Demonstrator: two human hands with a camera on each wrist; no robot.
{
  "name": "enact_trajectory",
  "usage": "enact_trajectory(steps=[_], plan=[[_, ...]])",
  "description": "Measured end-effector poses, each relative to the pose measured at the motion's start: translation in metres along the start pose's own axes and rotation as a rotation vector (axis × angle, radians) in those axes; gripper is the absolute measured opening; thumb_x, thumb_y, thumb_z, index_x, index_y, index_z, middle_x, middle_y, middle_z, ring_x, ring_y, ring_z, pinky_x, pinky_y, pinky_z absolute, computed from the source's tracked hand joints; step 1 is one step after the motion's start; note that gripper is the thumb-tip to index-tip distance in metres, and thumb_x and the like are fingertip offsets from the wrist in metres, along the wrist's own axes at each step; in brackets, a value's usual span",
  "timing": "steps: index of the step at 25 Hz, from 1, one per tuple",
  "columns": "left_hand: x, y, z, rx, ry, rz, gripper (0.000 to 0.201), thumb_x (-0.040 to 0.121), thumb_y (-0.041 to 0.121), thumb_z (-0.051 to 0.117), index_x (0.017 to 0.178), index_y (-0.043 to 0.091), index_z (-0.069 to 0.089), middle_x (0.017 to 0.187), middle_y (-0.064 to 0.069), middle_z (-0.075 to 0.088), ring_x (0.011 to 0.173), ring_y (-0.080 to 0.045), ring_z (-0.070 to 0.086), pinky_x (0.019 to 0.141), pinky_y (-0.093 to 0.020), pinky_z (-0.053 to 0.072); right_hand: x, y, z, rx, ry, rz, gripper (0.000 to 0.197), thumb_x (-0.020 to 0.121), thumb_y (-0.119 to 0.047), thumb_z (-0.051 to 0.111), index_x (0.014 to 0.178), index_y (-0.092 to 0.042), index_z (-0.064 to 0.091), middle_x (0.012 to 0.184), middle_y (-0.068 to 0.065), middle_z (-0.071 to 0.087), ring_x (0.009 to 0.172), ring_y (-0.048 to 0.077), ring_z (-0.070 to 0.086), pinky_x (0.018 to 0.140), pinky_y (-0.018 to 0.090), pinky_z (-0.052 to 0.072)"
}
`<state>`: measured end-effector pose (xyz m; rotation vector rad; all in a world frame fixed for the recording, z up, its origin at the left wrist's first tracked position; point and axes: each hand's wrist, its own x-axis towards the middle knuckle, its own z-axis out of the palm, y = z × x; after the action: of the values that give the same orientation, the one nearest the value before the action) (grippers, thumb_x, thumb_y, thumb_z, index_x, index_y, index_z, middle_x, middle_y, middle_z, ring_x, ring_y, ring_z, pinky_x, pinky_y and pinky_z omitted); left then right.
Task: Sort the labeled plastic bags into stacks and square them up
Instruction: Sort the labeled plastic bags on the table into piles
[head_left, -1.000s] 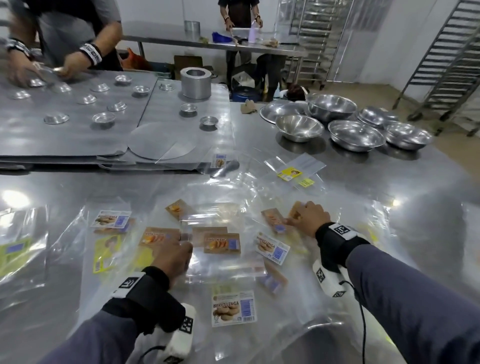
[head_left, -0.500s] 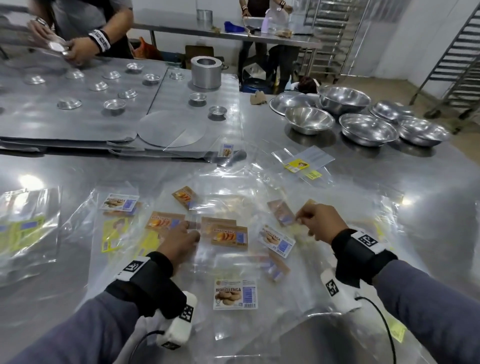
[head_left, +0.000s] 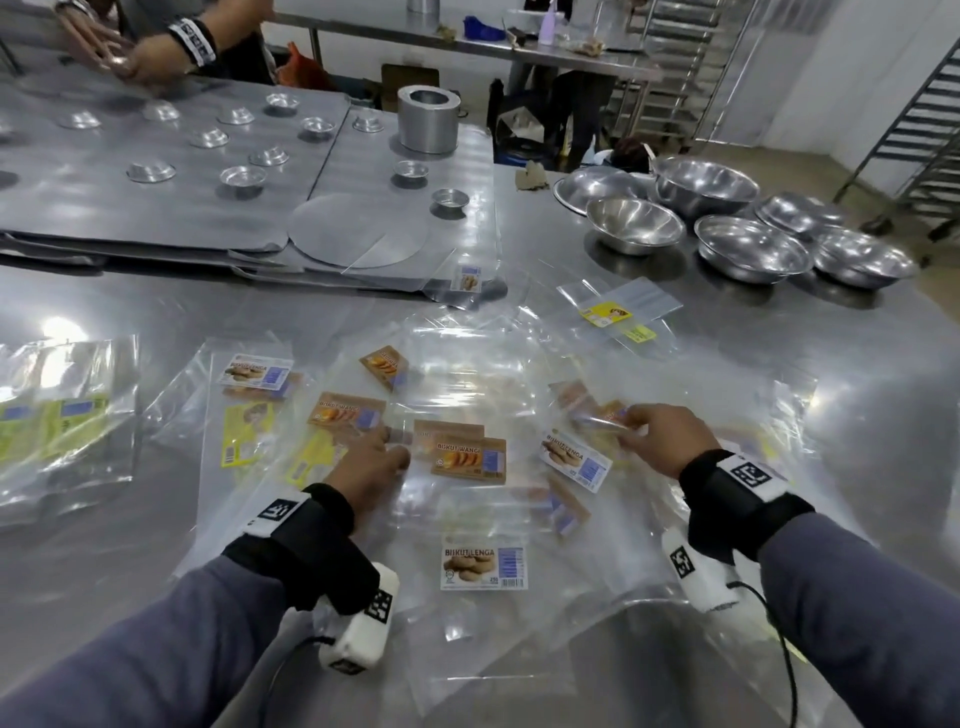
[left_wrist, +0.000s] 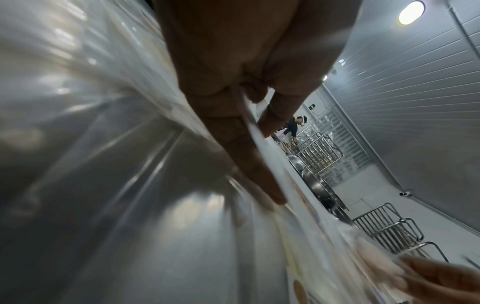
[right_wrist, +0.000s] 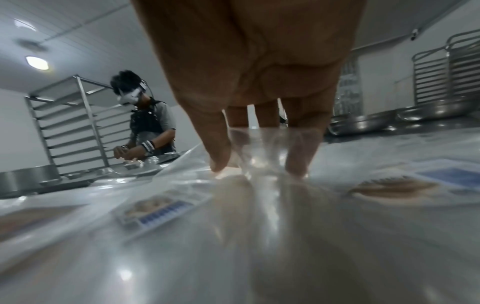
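On the steel tabletop (head_left: 104, 571), the clear plastic bags with printed labels (head_left: 470, 462) lie overlapping. One edge is pinched by the left hand (head_left: 371, 467), another by the right hand (head_left: 662, 441); slick neighbouring film may be dragged along, mixing label types.

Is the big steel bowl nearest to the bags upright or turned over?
Upright: the steel bowl shows its hollow inside.

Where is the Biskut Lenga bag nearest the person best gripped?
A judgement: pinch the Biskut Lenga bag at its clear near edge, coming from the person's side. It lies flat, topmost there, that margin bare. The left hand and right hand are both on other bags.
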<state>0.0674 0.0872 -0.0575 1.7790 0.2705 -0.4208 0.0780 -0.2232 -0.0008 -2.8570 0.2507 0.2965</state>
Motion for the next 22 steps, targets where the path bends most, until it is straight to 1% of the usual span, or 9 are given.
enact_trajectory(steps=[2,4,8,11,13,16,18,20,22], plan=[[0.001,-0.001,-0.001,0.002,-0.002,0.004,0.034,0.082,0.010,0.050,0.115,0.003,0.054,0.085,-0.014,0.060,0.057,-0.018,0.046,0.051,-0.026,0.035,-0.011,-0.013,-0.003,0.130,0.019,-0.047,0.008,0.088,-0.019,0.057,0.092,-0.019,0.064,0.101,0.010,0.065,0.078,0.026,0.062,0.059,0.029,0.048],[0.001,-0.003,0.001,-0.003,0.001,0.010,0.026,0.088,0.001,0.045,0.112,0.004,0.053,0.069,-0.007,0.052,0.047,-0.013,0.042,0.045,-0.022,0.033,-0.027,-0.037,0.003,0.267,-0.012,-0.127,0.018,0.088,-0.020,0.058,0.073,-0.021,0.049,0.088,0.010,0.059,0.059,0.022,0.055,0.047,0.025,0.047],[-0.008,-0.009,0.004,-0.013,-0.008,0.020,0.024,0.089,-0.003,0.040,0.110,0.004,0.050,0.046,0.006,0.043,0.031,-0.003,0.034,0.035,-0.015,0.028,-0.045,-0.088,0.042,0.270,-0.112,-0.219,0.029,0.089,-0.031,0.058,0.072,-0.016,0.040,0.074,0.002,0.048,0.072,0.020,0.047,0.054,0.023,0.032],[-0.016,-0.007,-0.004,-0.039,-0.023,0.009,0.023,0.091,-0.005,0.038,0.109,0.006,0.047,0.043,0.006,0.037,0.030,-0.004,0.032,0.035,-0.013,0.027,-0.042,-0.099,0.055,0.288,-0.097,-0.167,0.033,0.088,-0.022,0.055,0.063,-0.018,0.035,0.067,-0.002,0.041,0.075,0.021,0.044,0.054,0.023,0.028],[-0.020,-0.005,-0.012,-0.070,-0.043,-0.016,0.028,0.092,-0.005,0.036,0.114,0.012,0.043,0.053,0.001,0.032,0.034,-0.006,0.032,0.036,-0.014,0.026,-0.039,-0.102,0.046,0.405,0.020,-0.145,0.028,0.086,-0.016,0.055,0.063,-0.013,0.040,0.068,0.001,0.045,0.076,0.023,0.048,0.058,0.029,0.029],[-0.022,-0.008,-0.020,-0.074,-0.021,-0.026,0.035,0.091,-0.005,0.037,0.120,0.014,0.041,0.057,-0.002,0.034,0.041,-0.009,0.033,0.039,-0.017,0.028,-0.040,-0.112,0.016,0.485,0.225,-0.179,0.019,0.087,-0.022,0.058,0.074,-0.010,0.051,0.079,0.002,0.049,0.078,0.020,0.048,0.064,0.025,0.025],[-0.024,-0.010,-0.022,-0.067,0.016,-0.014,0.032,0.089,-0.006,0.038,0.116,0.011,0.046,0.057,-0.002,0.040,0.041,-0.009,0.037,0.039,-0.016,0.029,-0.044,-0.128,0.009,0.415,0.083,-0.237,0.025,0.088,-0.034,0.059,0.082,-0.011,0.053,0.094,0.004,0.053,0.084,0.019,0.050,0.070,0.026,0.032],[-0.026,-0.011,-0.019,-0.073,0.014,0.002,0.025,0.088,-0.008,0.037,0.100,0.008,0.052,0.055,0.001,0.043,0.033,-0.003,0.036,0.034,-0.013,0.028,-0.051,-0.142,0.020,0.452,-0.212,-0.247,0.037,0.091,-0.046,0.051,0.104,-0.012,0.057,0.107,0.005,0.057,0.092,0.022,0.056,0.077,0.034,0.047],[-0.027,-0.008,-0.017,-0.075,0.009,0.005,0.024,0.089,-0.006,0.036,0.076,0.011,0.047,0.054,0.001,0.037,0.029,-0.001,0.031,0.031,-0.013,0.023,-0.052,-0.147,0.042,0.497,-0.392,-0.206,0.041,0.098,-0.041,0.040,0.123,-0.011,0.053,0.111,0.007,0.057,0.093,0.027,0.060,0.080,0.042,0.054]])
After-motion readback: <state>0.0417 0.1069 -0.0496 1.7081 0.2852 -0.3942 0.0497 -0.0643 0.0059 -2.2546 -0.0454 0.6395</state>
